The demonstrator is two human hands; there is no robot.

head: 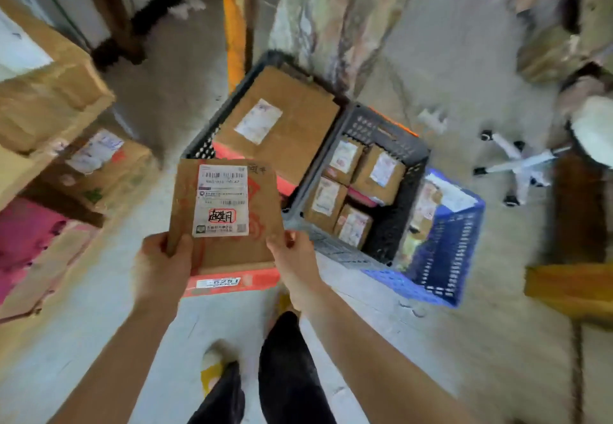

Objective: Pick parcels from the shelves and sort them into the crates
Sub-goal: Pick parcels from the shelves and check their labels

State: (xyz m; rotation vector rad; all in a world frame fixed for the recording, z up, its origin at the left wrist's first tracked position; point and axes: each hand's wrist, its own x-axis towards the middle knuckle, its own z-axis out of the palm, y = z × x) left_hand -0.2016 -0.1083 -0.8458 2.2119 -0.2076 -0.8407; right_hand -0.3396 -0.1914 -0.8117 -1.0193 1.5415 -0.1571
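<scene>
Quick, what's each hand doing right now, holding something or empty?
Left hand: grips the lower left corner of the flat cardboard parcel.
Right hand: holds the same parcel's lower right corner.

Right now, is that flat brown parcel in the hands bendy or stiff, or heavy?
Probably stiff: the flat cardboard parcel looks straight though the left hand and right hand grip only its bottom corners. Likely light, since that edge grip holds it. Being flat, it shouldn't roll.
</scene>
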